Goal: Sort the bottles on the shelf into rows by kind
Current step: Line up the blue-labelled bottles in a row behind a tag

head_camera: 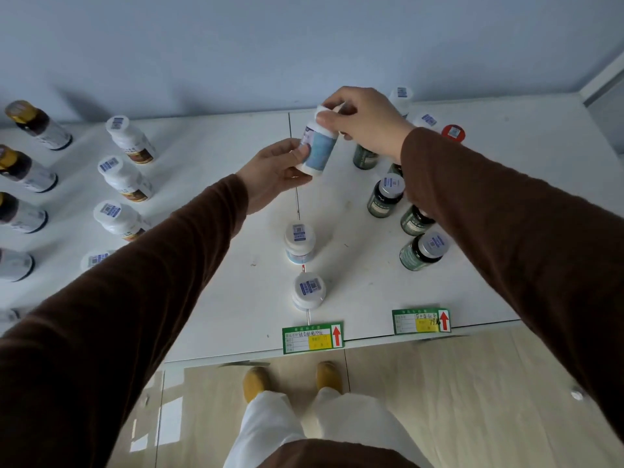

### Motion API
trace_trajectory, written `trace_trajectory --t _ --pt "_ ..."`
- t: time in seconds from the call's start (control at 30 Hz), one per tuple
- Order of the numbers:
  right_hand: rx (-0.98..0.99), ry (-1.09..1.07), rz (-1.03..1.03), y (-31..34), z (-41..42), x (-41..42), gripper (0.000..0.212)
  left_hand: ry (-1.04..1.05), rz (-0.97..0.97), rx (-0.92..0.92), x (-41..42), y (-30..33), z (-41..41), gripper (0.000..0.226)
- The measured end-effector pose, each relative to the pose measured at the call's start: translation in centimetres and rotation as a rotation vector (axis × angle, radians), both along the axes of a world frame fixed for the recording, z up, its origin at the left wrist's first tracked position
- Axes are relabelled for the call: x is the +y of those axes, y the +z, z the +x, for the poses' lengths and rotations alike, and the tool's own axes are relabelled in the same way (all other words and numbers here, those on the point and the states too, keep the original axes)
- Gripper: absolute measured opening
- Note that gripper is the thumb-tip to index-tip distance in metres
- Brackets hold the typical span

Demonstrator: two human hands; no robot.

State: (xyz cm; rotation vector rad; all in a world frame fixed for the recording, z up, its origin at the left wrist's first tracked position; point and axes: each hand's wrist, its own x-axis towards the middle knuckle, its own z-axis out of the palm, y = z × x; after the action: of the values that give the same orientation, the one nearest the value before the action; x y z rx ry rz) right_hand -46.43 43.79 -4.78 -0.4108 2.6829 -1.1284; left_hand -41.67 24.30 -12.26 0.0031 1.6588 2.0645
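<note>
Both hands are on one bottle here, a white bottle with a pale blue label (318,148), held up off the white shelf (216,157) toward its back edge, roughly over the seam that splits the shelf into two panels. It's tilted, cap end leaning toward the back wall. The left hand (271,172) has it from below, thumb pressed on the label and the other fingers curled round the bottom. The right hand (366,121) comes in from above with fingertips pinched around the white cap.

Along that same seam, closer to the front edge, two more white bottles of the same kind stand upright in a line: one mid-shelf (299,242) and one just behind the front edge (308,291), right above a green price tag (312,337). A second green tag (421,320) sits on the front edge further right.

On the right panel there's a loose bunch of dark green bottles with silver caps (385,195), partly hidden behind the right forearm, plus a red cap (453,132) and a couple of white caps near the back edge. The left panel has a row of white bottles with brown labels (126,179), and brown bottles with gold caps (37,125) run along the left edge.
</note>
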Motion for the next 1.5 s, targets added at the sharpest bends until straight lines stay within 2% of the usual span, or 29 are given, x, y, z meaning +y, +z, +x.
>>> trace_trajectory --t 0.07,0.17,0.33,0.43,0.57,0.63,0.8,0.93,1.03,1.33,1.5 --pt "-0.086 -0.066 -0.155 0.9 0.4 -0.3 0.043 -0.029 0.153 -0.082 -0.5 0.9 0.7 0.044" --pt "-0.154 -0.123 -0.276 1.8 1.2 -1.0 0.044 -0.079 0.300 -0.176 -0.9 1.7 1.3 0.050" --pt "-0.147 -0.126 -0.338 2.1 1.8 -1.7 0.044 -0.080 0.330 -0.156 -1.5 2.1 1.8 0.047" --pt "-0.107 -0.056 -0.309 1.7 1.9 -1.6 0.037 -0.036 0.133 0.014 -1.6 2.1 1.9 0.042" --pt "-0.035 0.051 -0.199 0.8 2.0 -1.6 0.039 0.090 -0.347 0.266 -1.0 2.3 1.9 0.038" --pt "0.012 0.078 -0.136 0.4 2.1 -1.8 0.038 0.172 -0.513 0.344 -0.8 1.9 2.0 0.041" --pt "0.071 0.156 0.016 -0.8 2.3 -2.5 0.027 0.187 -0.653 0.408 -1.3 0.5 2.4 0.047" --pt "0.118 0.222 0.181 -2.4 3.0 -3.6 0.042 0.062 -1.001 0.448 -3.4 -0.2 2.7 0.052" --pt "0.131 0.270 0.267 -3.6 3.6 -4.1 0.044 -0.007 -1.186 0.474 -4.8 -0.3 2.8 0.049" --pt "0.102 0.310 0.321 -4.4 4.9 -4.5 0.046 -0.002 -1.245 0.483 -5.1 -0.4 3.6 0.043" --pt "0.081 0.300 0.301 -4.2 5.7 -3.9 0.063 0.016 -1.271 0.500 -4.7 0.6 3.3 0.041"
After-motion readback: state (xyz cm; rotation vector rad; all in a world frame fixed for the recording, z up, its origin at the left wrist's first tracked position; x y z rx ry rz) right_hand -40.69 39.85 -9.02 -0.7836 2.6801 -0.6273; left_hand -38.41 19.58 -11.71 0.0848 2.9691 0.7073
